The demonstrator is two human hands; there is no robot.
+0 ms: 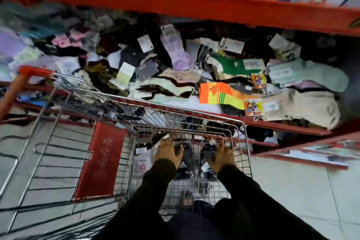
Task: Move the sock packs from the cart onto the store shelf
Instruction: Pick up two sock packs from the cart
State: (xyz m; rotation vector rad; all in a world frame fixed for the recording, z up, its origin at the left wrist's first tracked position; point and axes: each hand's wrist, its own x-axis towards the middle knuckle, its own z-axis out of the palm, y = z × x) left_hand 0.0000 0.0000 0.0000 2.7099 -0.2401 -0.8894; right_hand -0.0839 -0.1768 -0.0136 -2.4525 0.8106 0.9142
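A long red metal store shelf [194, 8] carries a loose heap of socks. Against it stands a silver wire shopping cart [136, 103]. Inside the cart, the left hand [168, 151] and right hand [222, 157] each curl their fingers round dark sock packs [188, 157].

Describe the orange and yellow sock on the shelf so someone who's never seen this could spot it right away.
Look at the red shelf piled with loose socks, just beyond the wire cart. Near its front edge, right of centre, lies the orange and yellow sock. Its neon orange and yellow blocks with green stripes stand out from the beige socks to its right and the green sock behind.
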